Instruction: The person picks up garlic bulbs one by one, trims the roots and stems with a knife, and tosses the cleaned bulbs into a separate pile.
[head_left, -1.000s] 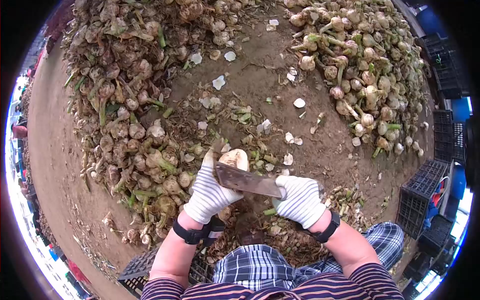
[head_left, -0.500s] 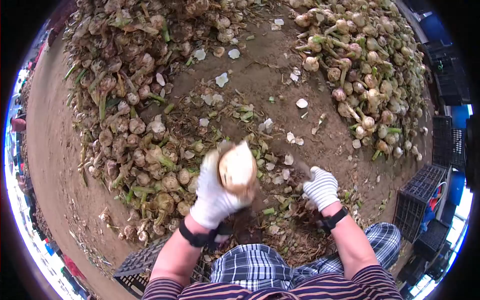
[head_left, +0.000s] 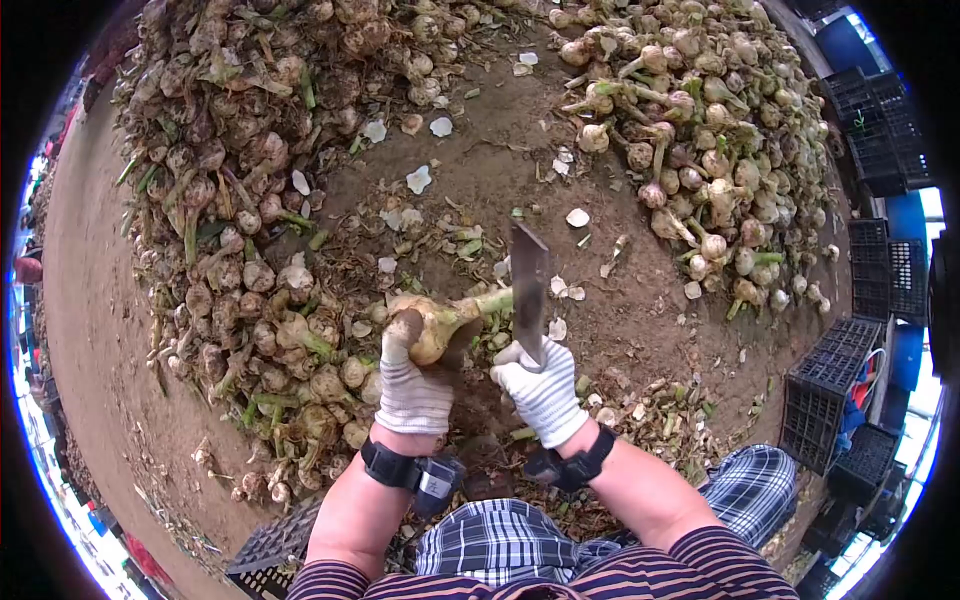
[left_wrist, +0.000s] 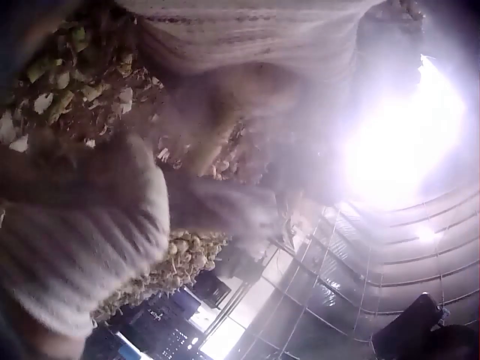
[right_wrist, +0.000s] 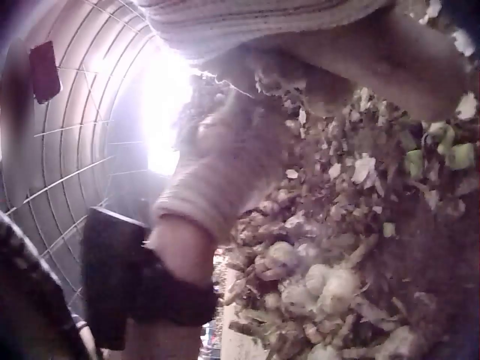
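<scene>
In the head view my gloved left hand grips a large garlic bulb, its stalk pointing right. My right hand, also gloved, holds a knife with a broad, straight blade. That blade stands upright and overlaps the stalk's far end. In the left wrist view the glove of the left hand fills the top, above the blurred stalk; the right hand comes in from the left. The right wrist view shows the left hand beyond the right hand.
Heaps of garlic with stalks lie on the left and another heap on the right. Peelings and stalk pieces litter the soil between. Black crates stand along the right; another crate sits by the left elbow.
The knife lay across the bulb's pale end, then swung away right, baring a white face. Now the bulb is turned with its stalk rightward, and the knife has come back, blade up, at the stalk.
</scene>
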